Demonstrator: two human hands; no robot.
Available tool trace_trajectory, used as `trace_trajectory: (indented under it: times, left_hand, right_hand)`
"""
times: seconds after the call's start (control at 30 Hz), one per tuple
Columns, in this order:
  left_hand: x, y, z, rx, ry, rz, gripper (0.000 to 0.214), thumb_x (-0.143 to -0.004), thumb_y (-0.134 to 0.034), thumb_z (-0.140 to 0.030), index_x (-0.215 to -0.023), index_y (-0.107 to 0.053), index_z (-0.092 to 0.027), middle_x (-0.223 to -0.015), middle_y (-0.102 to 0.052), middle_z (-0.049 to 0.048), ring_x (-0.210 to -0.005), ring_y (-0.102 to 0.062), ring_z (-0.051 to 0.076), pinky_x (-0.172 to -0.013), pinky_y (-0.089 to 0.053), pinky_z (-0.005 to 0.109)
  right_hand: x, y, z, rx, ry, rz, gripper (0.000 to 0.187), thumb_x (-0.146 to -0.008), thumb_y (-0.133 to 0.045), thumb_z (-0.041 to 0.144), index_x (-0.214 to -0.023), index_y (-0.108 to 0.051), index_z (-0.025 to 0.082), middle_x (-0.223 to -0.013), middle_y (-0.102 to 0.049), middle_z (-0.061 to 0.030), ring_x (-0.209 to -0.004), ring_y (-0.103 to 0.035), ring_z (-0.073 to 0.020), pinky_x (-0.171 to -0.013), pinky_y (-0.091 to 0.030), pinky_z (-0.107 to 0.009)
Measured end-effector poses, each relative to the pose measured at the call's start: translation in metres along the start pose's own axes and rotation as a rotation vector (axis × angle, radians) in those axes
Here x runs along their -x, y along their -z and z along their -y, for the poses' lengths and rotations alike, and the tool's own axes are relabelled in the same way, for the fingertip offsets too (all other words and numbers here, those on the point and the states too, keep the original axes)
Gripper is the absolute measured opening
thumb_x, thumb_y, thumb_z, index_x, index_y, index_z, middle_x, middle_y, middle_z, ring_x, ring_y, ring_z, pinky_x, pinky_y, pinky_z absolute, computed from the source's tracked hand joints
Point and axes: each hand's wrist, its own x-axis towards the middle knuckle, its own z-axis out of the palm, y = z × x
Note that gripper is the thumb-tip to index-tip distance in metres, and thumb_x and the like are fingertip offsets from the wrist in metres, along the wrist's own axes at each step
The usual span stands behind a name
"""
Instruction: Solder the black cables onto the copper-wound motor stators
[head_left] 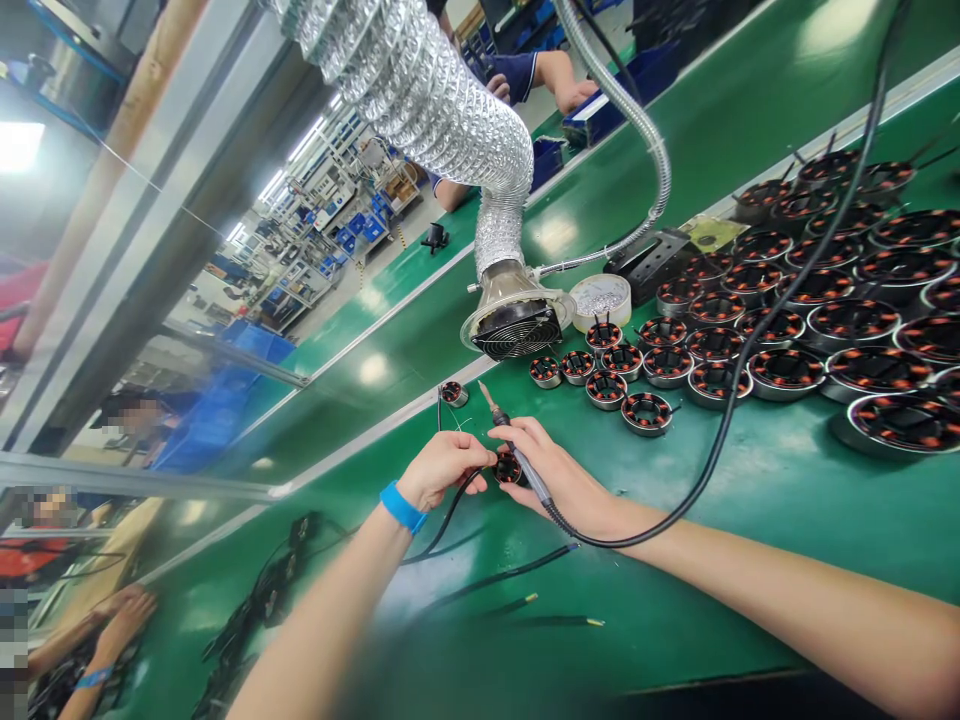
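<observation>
The left-hand grip (448, 468) is holding a thin black cable (448, 522) at a small round motor part with copper-coloured coils (508, 468), while the right-hand grip (564, 478) is holding a grey pen-shaped soldering iron (529, 466) above the green desk (787, 495).

The coil rings (718, 380) are orange and black, silver-rimmed; the table (757, 515) is green, the wristband (403, 507) blue.

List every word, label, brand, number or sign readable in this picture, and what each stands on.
No text can be read anywhere.
Soldering iron: no legible marking.
Camera wearer's blue wristband: no lettering discernible.
Background shelves: any labels are too small and blurred to read.
</observation>
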Motion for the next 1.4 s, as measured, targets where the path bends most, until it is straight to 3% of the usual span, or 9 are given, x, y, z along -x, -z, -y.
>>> trace_trajectory:
  times: [0.2, 0.47, 0.57, 0.73, 0.87, 1.03, 1.2, 1.4]
  left_hand:
    - [-0.001, -0.006, -0.012, -0.146, -0.008, -0.003, 0.025, -0.081, -0.068, -0.031, -0.066, -0.058, -0.014, -0.051, -0.053, -0.0028, -0.039, -0.055, 0.008, -0.037, -0.037, 0.016]
    - [0.0, -0.006, -0.014, -0.227, -0.09, -0.001, 0.029, -0.078, -0.068, -0.036, -0.062, -0.056, -0.015, -0.05, -0.05, -0.0045, -0.039, -0.051, 0.007, -0.039, -0.035, 0.018]
    - [-0.002, -0.01, -0.013, -0.264, -0.103, -0.023, 0.037, -0.073, -0.073, -0.044, -0.058, -0.054, -0.016, -0.047, -0.047, -0.0056, -0.036, -0.042, 0.005, -0.038, -0.027, 0.019]
    - [-0.01, -0.018, -0.008, -0.205, -0.039, -0.107, 0.04, -0.064, -0.078, -0.038, -0.052, -0.047, -0.017, -0.043, -0.036, -0.0091, -0.036, -0.023, 0.002, -0.039, -0.011, 0.023]
    - [-0.009, -0.016, -0.005, -0.125, 0.034, -0.021, 0.041, -0.063, -0.077, -0.044, -0.056, -0.047, -0.018, -0.046, -0.035, -0.0095, -0.037, -0.023, 0.002, -0.04, -0.01, 0.024]
    - [-0.006, -0.015, -0.009, -0.121, 0.055, 0.125, 0.035, -0.066, -0.074, -0.045, -0.064, -0.052, -0.018, -0.047, -0.023, -0.0131, -0.039, -0.012, 0.002, -0.043, -0.003, 0.025]
    - [-0.005, -0.01, -0.005, -0.047, -0.019, 0.101, 0.035, -0.063, -0.078, -0.041, -0.061, -0.056, -0.014, -0.05, -0.04, -0.0083, -0.039, -0.025, 0.002, -0.043, -0.011, 0.023]
    - [-0.007, 0.0, 0.004, -0.012, -0.054, 0.011, 0.041, -0.056, -0.086, -0.042, -0.074, -0.07, -0.009, -0.063, -0.06, 0.0005, -0.042, -0.037, 0.002, -0.043, -0.021, 0.021]
  right_hand:
    - [-0.001, 0.001, 0.003, 0.003, 0.02, -0.015, 0.074, -0.079, -0.067, 0.001, -0.14, -0.037, 0.028, -0.126, -0.044, -0.0087, -0.096, -0.062, -0.0184, -0.087, -0.055, -0.035]
    - [0.0, 0.002, 0.003, 0.032, -0.004, -0.014, 0.071, -0.079, -0.066, 0.001, -0.139, -0.036, 0.025, -0.128, -0.043, -0.011, -0.092, -0.063, -0.0179, -0.086, -0.055, -0.036]
    - [0.0, 0.003, 0.005, 0.02, -0.009, -0.015, 0.071, -0.08, -0.066, 0.001, -0.139, -0.036, 0.025, -0.128, -0.043, -0.0112, -0.094, -0.062, -0.0185, -0.087, -0.055, -0.037]
    - [-0.001, 0.004, 0.004, 0.013, -0.009, -0.018, 0.071, -0.08, -0.067, 0.002, -0.138, -0.036, 0.026, -0.127, -0.042, -0.0099, -0.098, -0.061, -0.0198, -0.088, -0.055, -0.038]
    - [0.0, 0.003, 0.004, 0.004, -0.01, -0.004, 0.075, -0.076, -0.069, 0.0, -0.138, -0.036, 0.026, -0.125, -0.042, -0.0087, -0.098, -0.06, -0.0185, -0.089, -0.054, -0.036]
    - [-0.001, 0.003, 0.004, 0.013, -0.041, 0.012, 0.078, -0.072, -0.07, -0.002, -0.137, -0.036, 0.026, -0.124, -0.042, -0.0071, -0.093, -0.059, -0.0163, -0.087, -0.053, -0.034]
    - [-0.001, 0.005, 0.004, 0.012, -0.031, 0.005, 0.076, -0.074, -0.069, -0.002, -0.137, -0.036, 0.024, -0.124, -0.042, -0.0082, -0.091, -0.059, -0.0156, -0.085, -0.053, -0.033]
    - [-0.001, 0.005, 0.004, -0.008, -0.01, -0.022, 0.072, -0.078, -0.066, 0.001, -0.138, -0.036, 0.026, -0.126, -0.043, -0.0093, -0.092, -0.06, -0.0159, -0.086, -0.054, -0.034]
